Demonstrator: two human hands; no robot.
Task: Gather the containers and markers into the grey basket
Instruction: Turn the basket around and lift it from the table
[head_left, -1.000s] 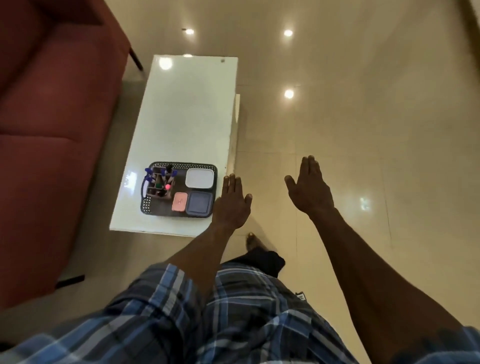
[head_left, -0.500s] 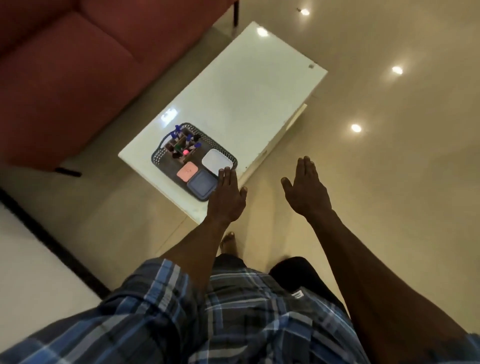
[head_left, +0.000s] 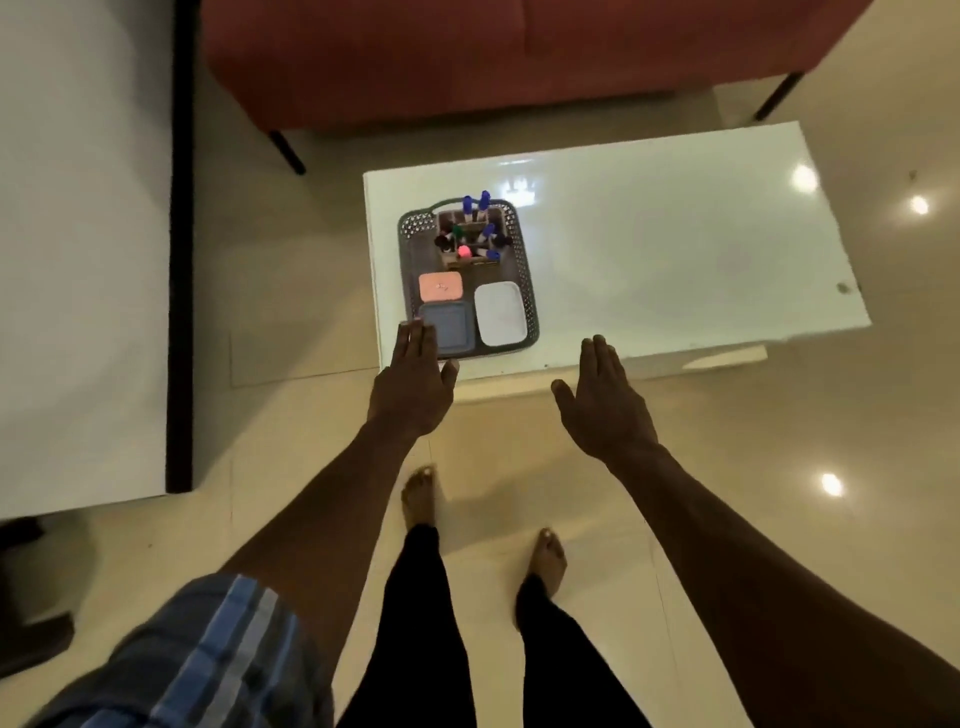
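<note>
Head | grey basket (head_left: 525, 270) just beyond left hand (head_left: 413, 387) fingers (head_left: 415, 338), seemingly untouched

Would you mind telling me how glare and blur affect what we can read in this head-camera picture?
Head view: ceiling lights mirror as bright spots on the glossy floor and white table; the markers in the grey basket are soft and hard to count; the left hand, right hand and checked sleeve look smeared; the wide lens bows the table's edges.
</note>
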